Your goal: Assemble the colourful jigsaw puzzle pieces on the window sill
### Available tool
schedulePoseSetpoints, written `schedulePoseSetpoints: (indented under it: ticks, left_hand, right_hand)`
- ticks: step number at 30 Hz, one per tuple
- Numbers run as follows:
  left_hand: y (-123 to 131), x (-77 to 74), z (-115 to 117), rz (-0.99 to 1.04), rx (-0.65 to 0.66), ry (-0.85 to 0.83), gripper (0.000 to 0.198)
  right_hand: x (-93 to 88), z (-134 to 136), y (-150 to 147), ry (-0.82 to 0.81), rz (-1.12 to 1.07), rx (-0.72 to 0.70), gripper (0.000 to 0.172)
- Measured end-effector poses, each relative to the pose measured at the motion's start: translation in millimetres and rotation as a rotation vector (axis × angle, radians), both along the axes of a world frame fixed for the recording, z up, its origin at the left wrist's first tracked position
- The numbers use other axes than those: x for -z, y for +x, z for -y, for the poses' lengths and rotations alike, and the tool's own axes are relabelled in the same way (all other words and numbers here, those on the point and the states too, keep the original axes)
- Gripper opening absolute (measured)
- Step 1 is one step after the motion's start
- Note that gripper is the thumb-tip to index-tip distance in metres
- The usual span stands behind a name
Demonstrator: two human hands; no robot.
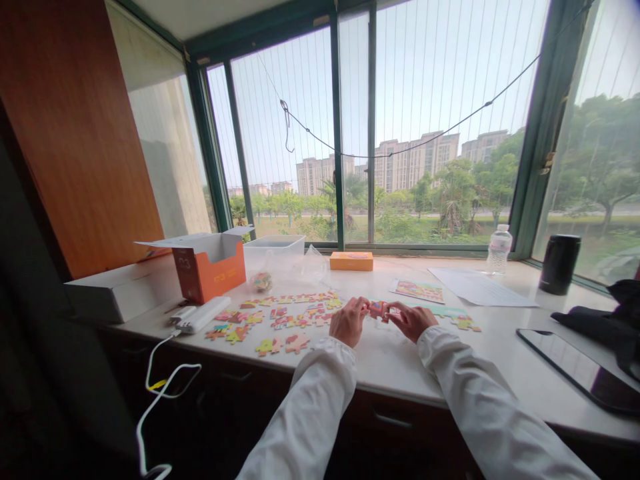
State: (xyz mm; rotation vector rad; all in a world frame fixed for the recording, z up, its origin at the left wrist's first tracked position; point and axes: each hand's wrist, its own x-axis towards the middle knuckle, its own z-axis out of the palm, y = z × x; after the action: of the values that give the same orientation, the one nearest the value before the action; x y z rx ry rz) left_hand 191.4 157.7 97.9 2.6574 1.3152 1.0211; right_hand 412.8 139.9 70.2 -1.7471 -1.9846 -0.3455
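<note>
Between my two hands, just above the white tabletop, is a small colourful jigsaw puzzle piece (379, 310), mostly red with some blue. My left hand (349, 321) pinches its left side. The fingers of my right hand (413, 321) close on its right side. Whether it is one piece or two joined ones I cannot tell. Loose jigsaw pieces (297, 343) lie spread on the table to the left of my left hand. Right of my right hand, a joined strip of puzzle pieces (463, 321) lies flat. Behind it rests a printed picture card (419, 291).
An orange-red open box (210, 275), a clear plastic bin (276, 257) and an orange box (351, 261) stand at the back. A white power strip (204, 315) lies left. To the right are a paper sheet (480, 287), water bottle (499, 249), black cylinder (560, 265) and tablet (575, 367).
</note>
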Motion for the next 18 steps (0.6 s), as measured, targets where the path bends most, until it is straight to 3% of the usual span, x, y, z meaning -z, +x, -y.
schedulePoseSetpoints:
  ticks: [18]
  left_hand:
    - [1, 2.1, -3, -0.032, -0.018, -0.038, 0.018]
  right_hand:
    - [-9.2, 6, -7, -0.081, 0.068, 0.093, 0.041]
